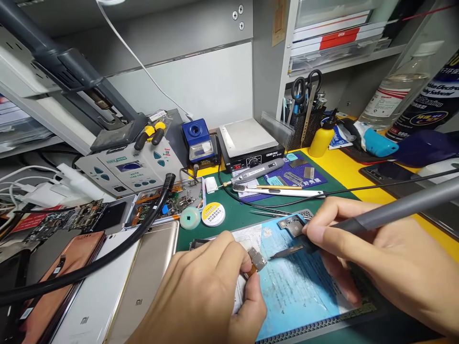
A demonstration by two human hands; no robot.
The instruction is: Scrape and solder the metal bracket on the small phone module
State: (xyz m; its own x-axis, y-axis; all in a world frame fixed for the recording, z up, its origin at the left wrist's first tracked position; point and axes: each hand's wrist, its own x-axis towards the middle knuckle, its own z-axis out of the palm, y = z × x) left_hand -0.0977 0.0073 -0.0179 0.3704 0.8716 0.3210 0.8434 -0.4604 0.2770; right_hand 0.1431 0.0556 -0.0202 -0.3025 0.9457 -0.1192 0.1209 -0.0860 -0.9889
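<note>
My left hand [215, 282] pinches a small metal-plated phone part with an orange flex cable [258, 260] between thumb and fingers. My right hand [366, 253] is closed around a dark grey pen-shaped tool [401, 205] with a narrow, tapered tip. The tip points left, close beside the small part; whether they touch, I cannot tell. Under both hands lies a worn blue-and-white sheet [297, 301] on a dark work mat. Near my right fingertips, a silvery shield-like metal piece [294, 226] rests on the sheet.
Phones [139, 282] lie in a row at left, crossed by a thick black hose [118, 251]. Behind stand a hot-air station [129, 167], a heating plate [251, 138] and a yellow bottle [322, 138]. Tweezers [276, 213] and a grey pen tool [258, 171] lie beyond the sheet.
</note>
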